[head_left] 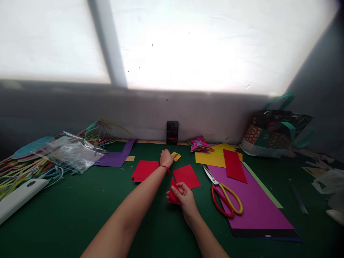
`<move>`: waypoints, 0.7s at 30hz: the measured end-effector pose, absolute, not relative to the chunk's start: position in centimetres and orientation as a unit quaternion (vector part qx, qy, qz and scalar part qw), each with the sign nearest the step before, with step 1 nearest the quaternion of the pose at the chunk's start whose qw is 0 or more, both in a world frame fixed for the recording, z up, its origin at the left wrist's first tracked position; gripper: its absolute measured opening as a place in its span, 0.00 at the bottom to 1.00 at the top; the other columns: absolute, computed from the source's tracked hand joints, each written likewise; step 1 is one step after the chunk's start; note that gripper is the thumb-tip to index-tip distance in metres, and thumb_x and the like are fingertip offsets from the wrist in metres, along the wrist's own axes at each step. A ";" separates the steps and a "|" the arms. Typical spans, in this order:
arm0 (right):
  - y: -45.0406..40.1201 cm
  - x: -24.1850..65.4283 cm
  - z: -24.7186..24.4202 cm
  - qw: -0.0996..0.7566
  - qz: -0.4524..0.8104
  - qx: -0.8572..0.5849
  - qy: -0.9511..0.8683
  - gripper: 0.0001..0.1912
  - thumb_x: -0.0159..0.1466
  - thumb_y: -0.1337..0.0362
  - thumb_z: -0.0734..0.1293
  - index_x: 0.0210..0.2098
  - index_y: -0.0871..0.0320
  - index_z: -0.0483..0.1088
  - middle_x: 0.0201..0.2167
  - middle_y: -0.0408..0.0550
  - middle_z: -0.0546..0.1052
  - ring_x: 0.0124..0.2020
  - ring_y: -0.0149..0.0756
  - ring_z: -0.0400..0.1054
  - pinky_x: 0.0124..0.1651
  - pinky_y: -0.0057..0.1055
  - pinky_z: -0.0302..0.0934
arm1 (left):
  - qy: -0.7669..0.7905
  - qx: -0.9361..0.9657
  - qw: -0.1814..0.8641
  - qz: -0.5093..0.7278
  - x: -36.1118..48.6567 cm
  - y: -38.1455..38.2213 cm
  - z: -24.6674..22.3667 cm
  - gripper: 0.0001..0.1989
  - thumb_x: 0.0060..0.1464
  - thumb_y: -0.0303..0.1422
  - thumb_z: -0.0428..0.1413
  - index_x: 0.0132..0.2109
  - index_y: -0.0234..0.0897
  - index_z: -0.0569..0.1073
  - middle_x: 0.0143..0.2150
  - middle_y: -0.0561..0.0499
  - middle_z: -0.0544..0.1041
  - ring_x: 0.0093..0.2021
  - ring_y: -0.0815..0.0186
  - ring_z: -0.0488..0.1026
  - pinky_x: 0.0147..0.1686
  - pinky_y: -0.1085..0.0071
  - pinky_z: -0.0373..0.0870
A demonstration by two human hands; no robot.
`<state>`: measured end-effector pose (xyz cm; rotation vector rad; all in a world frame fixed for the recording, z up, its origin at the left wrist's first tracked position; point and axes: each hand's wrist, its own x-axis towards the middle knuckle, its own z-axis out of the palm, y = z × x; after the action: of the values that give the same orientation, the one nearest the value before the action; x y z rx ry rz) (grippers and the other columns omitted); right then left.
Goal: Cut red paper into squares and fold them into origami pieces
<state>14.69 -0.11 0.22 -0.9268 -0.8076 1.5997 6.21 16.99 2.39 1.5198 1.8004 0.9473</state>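
My right hand [185, 197] is closed around a folded piece of red paper [175, 192], whose pointed tip sticks up between the fingers. My left hand [166, 157] reaches forward, palm down, its thumb at the edge of a small flat yellow object [176, 156] on the table. The fingers are apart from the thumb and partly hidden. A loose red paper square [186, 176] lies just beyond my right hand. Left of my left forearm is a stack of red squares [145, 170]. Large scissors [225, 197] with one red and one yellow handle lie to the right.
Purple sheets [252, 200], yellow paper [208, 159] and a red strip [234, 165] lie right. Folded paper stars [199, 144] and a dark upright device [172, 132] stand at the back. A bag [268, 139] is far right; colourful strips [21, 175] and a white tool [24, 197] are left.
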 end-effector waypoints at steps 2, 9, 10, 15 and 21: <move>-0.1 14.7 0.3 0.532 0.674 -0.384 -0.339 0.22 0.48 0.52 0.71 0.30 0.59 0.58 0.24 0.50 0.77 0.25 0.40 0.73 0.28 0.34 0.67 | 0.683 0.560 0.318 0.343 6.2 17.8 1.9 0.15 0.55 0.34 0.50 0.49 0.35 0.65 0.48 0.45 0.68 0.44 0.62 0.69 0.41 0.61 0.68; -0.2 15.0 0.6 0.524 0.687 -0.369 -0.343 0.20 0.49 0.55 0.71 0.30 0.59 0.60 0.24 0.50 0.77 0.24 0.38 0.72 0.26 0.33 0.66 | 0.618 0.538 0.439 0.367 5.9 17.6 1.8 0.14 0.56 0.34 0.50 0.49 0.35 0.65 0.48 0.46 0.68 0.44 0.62 0.69 0.41 0.61 0.68; -0.2 15.2 0.7 0.522 0.691 -0.365 -0.342 0.19 0.49 0.55 0.71 0.30 0.59 0.60 0.24 0.50 0.77 0.23 0.38 0.72 0.25 0.32 0.66 | 0.601 0.533 0.457 0.382 6.0 17.0 2.0 0.14 0.56 0.34 0.49 0.49 0.35 0.65 0.48 0.45 0.68 0.43 0.63 0.69 0.41 0.61 0.68; -0.6 15.6 1.4 0.514 0.708 -0.346 -0.338 0.19 0.48 0.55 0.72 0.30 0.60 0.64 0.22 0.49 0.77 0.21 0.35 0.70 0.24 0.29 0.64 | 0.511 0.487 0.536 0.463 5.5 11.2 2.6 0.12 0.57 0.34 0.47 0.45 0.31 0.65 0.40 0.45 0.72 0.35 0.67 0.73 0.38 0.67 0.70; -1.1 16.0 1.4 0.535 0.700 -0.349 -0.318 0.17 0.48 0.57 0.72 0.30 0.59 0.64 0.20 0.47 0.76 0.19 0.33 0.69 0.23 0.27 0.63 | 0.466 0.446 0.595 0.480 3.3 3.6 1.0 0.08 0.53 0.34 0.50 0.38 0.33 0.65 0.35 0.46 0.75 0.30 0.66 0.75 0.31 0.71 0.71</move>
<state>16.02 -1.11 1.42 -0.8323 -0.7580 1.6682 3.31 3.65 1.05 1.0365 1.0831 1.1145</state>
